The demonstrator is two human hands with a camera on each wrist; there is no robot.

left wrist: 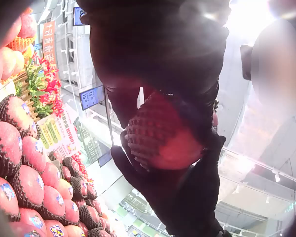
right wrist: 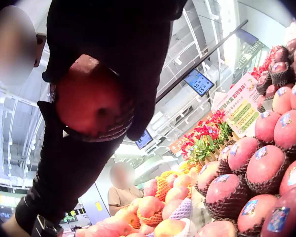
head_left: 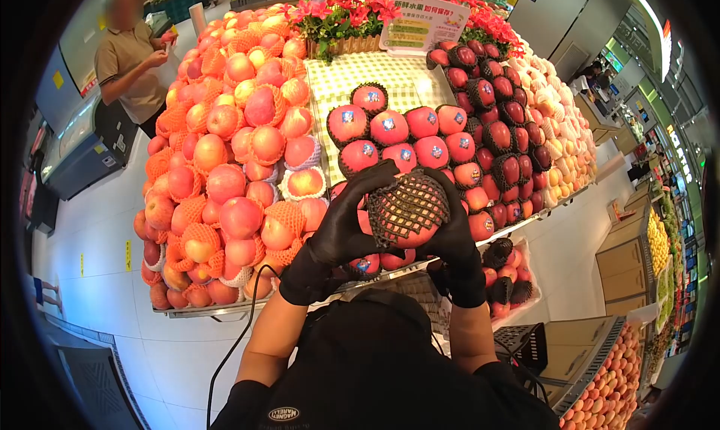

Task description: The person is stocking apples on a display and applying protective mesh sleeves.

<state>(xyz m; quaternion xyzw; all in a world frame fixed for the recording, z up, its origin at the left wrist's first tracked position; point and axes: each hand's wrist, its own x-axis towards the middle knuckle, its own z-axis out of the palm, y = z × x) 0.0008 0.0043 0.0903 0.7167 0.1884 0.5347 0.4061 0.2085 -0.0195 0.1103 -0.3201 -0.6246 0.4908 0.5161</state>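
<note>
A red apple [head_left: 409, 208] in a black foam net is held up between two black-gloved hands, in front of the display. The left hand [head_left: 349, 216] grips its left side, and the right hand [head_left: 456, 227] curls round the right side. In the left wrist view the netted side of the apple [left wrist: 145, 131] shows between dark gloves, with bare red skin beside it. The right wrist view shows the apple's red skin [right wrist: 84, 106], its net lying along the lower edge. Behind the hands, stickered red apples [head_left: 389, 127] sit in black nets on a checkered cloth [head_left: 345, 77].
Left of the cloth is a heap of apples [head_left: 225, 182], many in orange nets. Dark red apples [head_left: 499, 136] and pale netted fruit [head_left: 559, 130] lie to the right. Red flowers [head_left: 345, 10] and a sign [head_left: 424, 23] stand behind. A person [head_left: 127, 62] stands at the far left.
</note>
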